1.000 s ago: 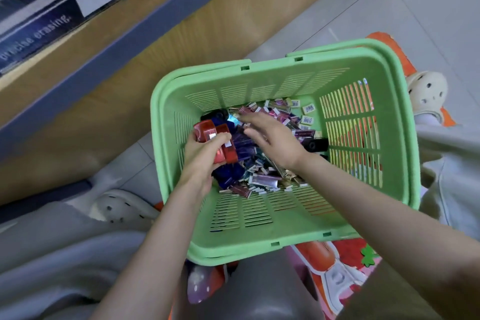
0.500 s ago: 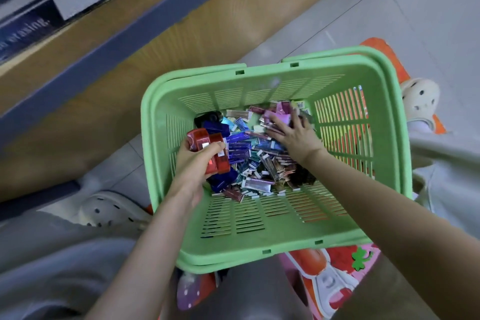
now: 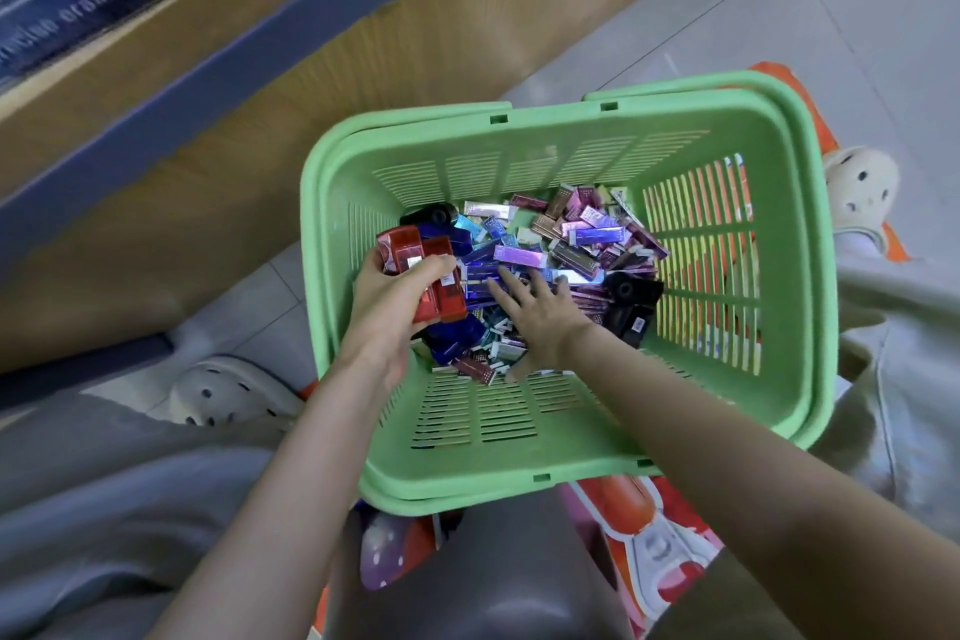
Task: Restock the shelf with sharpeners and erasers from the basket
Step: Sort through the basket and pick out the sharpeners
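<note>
A green plastic basket (image 3: 769,379) sits on the floor between my legs, holding a heap of small shiny erasers (image 3: 582,234) and several blue and black sharpeners (image 3: 631,291). My left hand (image 3: 384,312) is inside at the left wall and grips a bunch of red sharpeners (image 3: 426,270). My right hand (image 3: 540,312) lies flat on the heap near the middle, fingers spread toward the far side, holding nothing that I can see. The shelf (image 3: 208,68) rises at the upper left.
The shelf's wooden base with a blue strip runs diagonally beside the basket. White clogs (image 3: 228,395) flank the basket, another clog (image 3: 862,192) at the right. A colourful mat (image 3: 639,535) lies under the basket. Tiled floor (image 3: 779,5) spreads at the upper right.
My right hand has slid from the far right of the heap back toward the middle and spread flat. The left hand keeps its hold on the red sharpeners.
</note>
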The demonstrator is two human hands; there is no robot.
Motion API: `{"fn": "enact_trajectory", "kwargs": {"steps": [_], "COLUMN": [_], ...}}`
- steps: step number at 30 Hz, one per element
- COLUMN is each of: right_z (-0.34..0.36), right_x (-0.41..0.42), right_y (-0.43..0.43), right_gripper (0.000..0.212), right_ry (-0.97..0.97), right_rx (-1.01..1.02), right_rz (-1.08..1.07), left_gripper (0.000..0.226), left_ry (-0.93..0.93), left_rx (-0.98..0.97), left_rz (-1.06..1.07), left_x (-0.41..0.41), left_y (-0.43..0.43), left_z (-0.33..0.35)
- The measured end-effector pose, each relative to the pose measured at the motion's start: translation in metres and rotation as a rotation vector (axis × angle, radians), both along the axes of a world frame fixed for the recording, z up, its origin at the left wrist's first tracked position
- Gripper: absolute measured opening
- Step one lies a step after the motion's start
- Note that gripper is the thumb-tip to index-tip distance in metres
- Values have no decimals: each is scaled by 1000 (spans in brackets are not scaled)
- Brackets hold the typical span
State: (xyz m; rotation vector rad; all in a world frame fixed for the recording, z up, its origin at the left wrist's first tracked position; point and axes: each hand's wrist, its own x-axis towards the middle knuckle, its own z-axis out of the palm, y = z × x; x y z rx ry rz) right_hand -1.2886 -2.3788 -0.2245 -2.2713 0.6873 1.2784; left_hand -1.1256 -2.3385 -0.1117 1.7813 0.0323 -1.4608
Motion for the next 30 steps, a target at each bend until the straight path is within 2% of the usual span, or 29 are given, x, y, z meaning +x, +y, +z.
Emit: {"fn": "enact_trajectory", "kwargs": {"steps": [2,5,10,14,15,16,19,20,22,25,27,30], "right_z": [1,10,21,33,37,44,58,59,54,38,29,25], "right_x": [2,-10,-41,-52,-52,-52,-53,-57,-69,-87,-92,-89], "right_y": [4,3,-6,-21,-29,-39,-58,-59,-53,-35,-28,-27], "right_gripper": [118,101,57,22,22,31,83,89,77,51,49,45], "right_ry": [-7,-81,-229,-396,-458,-529,-643,-616,-478,-239,-204,-174], "right_rx": [7,61,116,110,60,15,-27,-67,-188,-230,-226,-331], "right_rz": [-36,-194,-445,-754,-846,-927,-1096,-1149,-1214,-1064,-1027,-1029], "left_gripper": [29,29,30,28,28,28,28,28,29,29,29,30], "left_ry": [-2,15,54,53,56,57,56,60,70,84,95,118], "left_rx": [1,-2,-9,1,2,5,16,16,11,6,15,7], "left_rz": [-9,-8,-24,-47,-51,-53,-55,-59,-71,-81,-88,-91], "left_x": [0,-2,-15,-22,-23,-24,-27,-28,-30,-33,-33,-32], "left_y": [1,0,4,9,11,12,12,12,10,9,10,13], "left_z": [1,0,-1,-1,-1,-1,-2,-1,-1,-2,-3,-1]}}
